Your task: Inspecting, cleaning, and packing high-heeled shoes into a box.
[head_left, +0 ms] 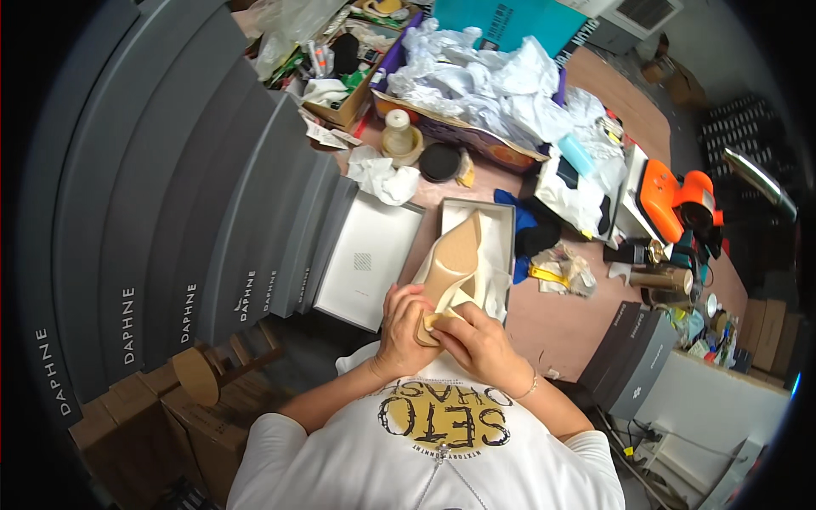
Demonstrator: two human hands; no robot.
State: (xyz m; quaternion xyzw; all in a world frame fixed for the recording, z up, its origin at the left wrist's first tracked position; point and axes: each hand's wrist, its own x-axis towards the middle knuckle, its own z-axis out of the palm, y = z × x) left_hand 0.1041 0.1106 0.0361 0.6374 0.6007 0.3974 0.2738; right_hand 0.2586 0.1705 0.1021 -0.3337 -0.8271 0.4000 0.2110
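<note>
Beige shoe (456, 253) is being held sole-up, the left hand (406, 330) gripping its heel end, the right hand (484, 342) pinching a yellowish piece (444, 316) there. Probably light, stiff-soled, easily scuffed, it is favouring a heel-side grip. Its toe is pointing over an open box (508, 234) by the near edge of the surface (557, 333).

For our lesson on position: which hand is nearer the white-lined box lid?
Left. The left hand is just right of the box lid; the right hand is farther right.

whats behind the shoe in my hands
Behind the shoe is an open box with white wrapping in it. The shoe and wrapping hide part of the box's inside, so that can't be seen.
</note>
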